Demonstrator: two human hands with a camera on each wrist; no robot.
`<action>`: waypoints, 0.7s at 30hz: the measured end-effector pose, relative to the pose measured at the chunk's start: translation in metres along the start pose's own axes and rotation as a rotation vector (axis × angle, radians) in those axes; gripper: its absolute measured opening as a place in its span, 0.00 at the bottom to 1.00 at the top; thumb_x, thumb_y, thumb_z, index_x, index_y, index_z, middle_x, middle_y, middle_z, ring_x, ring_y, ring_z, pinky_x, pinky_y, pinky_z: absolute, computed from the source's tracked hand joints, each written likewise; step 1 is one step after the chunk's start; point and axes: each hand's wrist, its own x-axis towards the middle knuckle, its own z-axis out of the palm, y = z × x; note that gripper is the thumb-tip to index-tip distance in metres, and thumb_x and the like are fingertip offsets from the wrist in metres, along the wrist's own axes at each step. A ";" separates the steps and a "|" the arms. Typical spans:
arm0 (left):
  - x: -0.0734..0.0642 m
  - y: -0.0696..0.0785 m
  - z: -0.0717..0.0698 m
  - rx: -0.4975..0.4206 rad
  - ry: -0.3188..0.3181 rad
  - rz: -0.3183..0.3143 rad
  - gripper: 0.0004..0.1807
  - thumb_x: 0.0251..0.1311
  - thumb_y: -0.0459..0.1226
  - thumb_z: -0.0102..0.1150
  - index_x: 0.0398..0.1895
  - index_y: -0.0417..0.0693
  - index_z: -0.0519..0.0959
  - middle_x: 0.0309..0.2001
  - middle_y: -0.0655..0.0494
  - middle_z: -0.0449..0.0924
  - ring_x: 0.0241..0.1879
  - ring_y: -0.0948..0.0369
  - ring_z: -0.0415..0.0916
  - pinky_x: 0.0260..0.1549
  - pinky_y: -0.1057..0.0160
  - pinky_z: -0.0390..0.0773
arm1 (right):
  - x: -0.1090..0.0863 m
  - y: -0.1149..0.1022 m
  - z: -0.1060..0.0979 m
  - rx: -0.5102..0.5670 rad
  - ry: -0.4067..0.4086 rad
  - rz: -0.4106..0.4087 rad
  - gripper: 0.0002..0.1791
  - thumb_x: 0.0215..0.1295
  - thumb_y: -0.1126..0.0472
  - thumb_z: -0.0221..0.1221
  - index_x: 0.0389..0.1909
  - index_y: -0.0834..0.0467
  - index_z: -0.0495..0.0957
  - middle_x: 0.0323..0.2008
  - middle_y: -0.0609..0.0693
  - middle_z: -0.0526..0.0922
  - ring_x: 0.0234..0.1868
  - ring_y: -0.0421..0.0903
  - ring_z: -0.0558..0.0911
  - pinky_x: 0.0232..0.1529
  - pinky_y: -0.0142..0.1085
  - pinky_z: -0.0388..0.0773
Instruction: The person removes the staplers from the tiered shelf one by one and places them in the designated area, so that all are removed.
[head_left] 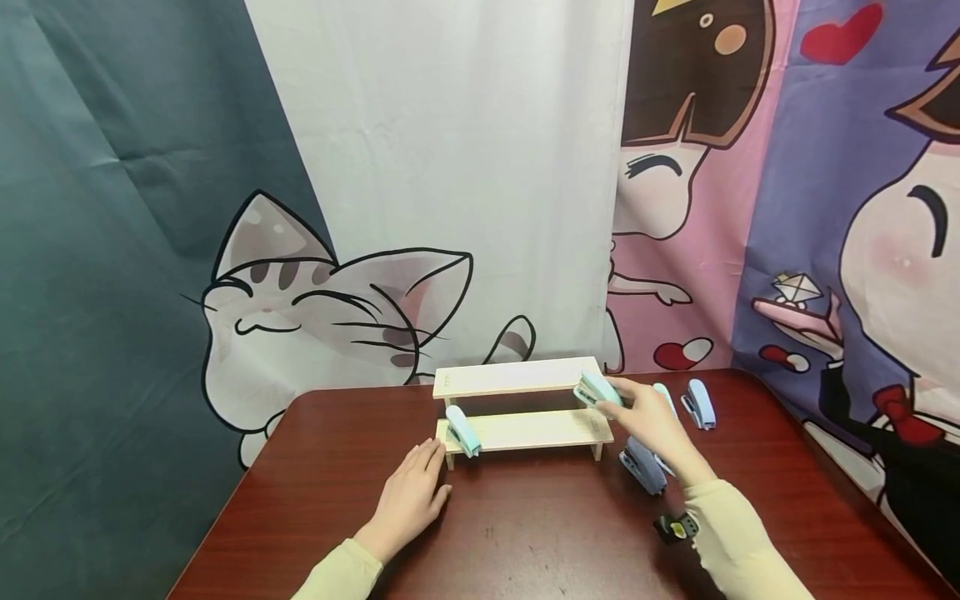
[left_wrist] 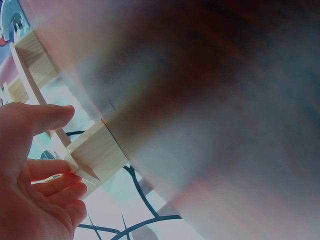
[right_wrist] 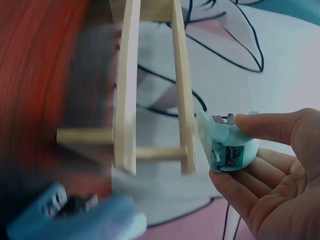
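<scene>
A two-tier wooden rack [head_left: 536, 430] stands on the table. My right hand [head_left: 660, 421] pinches a mint-green stapler [head_left: 596, 389] at the right end of the upper tier. In the right wrist view this stapler [right_wrist: 227, 152] sits between thumb and fingers, beside the rack's edge; whether it touches the board I cannot tell. Another mint-green stapler [head_left: 462, 431] lies slanted on the left end of the lower tier. My left hand [head_left: 408, 496] rests at the rack's lower left corner, its fingertips against the end, fingers extended and holding nothing.
Right of the rack lie a dark blue stapler [head_left: 642, 467], a light blue stapler [head_left: 698, 404] and a mint-green one [head_left: 664, 398] partly behind my right hand. Another pale piece is mostly hidden under the right wrist. A printed curtain [head_left: 450, 167] hangs behind the table [head_left: 525, 533].
</scene>
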 end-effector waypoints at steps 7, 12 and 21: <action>0.000 0.000 -0.002 -0.007 0.011 0.012 0.32 0.58 0.40 0.71 0.62 0.30 0.75 0.63 0.37 0.75 0.66 0.45 0.70 0.68 0.48 0.67 | -0.008 0.015 -0.030 -0.018 0.025 0.053 0.29 0.66 0.58 0.67 0.63 0.68 0.75 0.46 0.68 0.84 0.34 0.51 0.83 0.26 0.36 0.79; 0.000 0.000 -0.002 -0.011 0.011 0.009 0.32 0.58 0.40 0.71 0.62 0.30 0.75 0.63 0.37 0.75 0.66 0.44 0.70 0.68 0.47 0.68 | -0.016 0.028 -0.049 -0.058 0.044 0.076 0.30 0.67 0.54 0.67 0.64 0.68 0.75 0.47 0.68 0.84 0.38 0.55 0.85 0.30 0.38 0.81; 0.000 0.000 -0.001 -0.012 0.011 0.007 0.32 0.58 0.40 0.71 0.62 0.30 0.75 0.63 0.37 0.75 0.66 0.44 0.70 0.68 0.48 0.67 | -0.031 0.051 -0.071 -0.127 0.086 0.082 0.31 0.66 0.50 0.67 0.62 0.68 0.76 0.45 0.67 0.85 0.43 0.56 0.86 0.31 0.34 0.79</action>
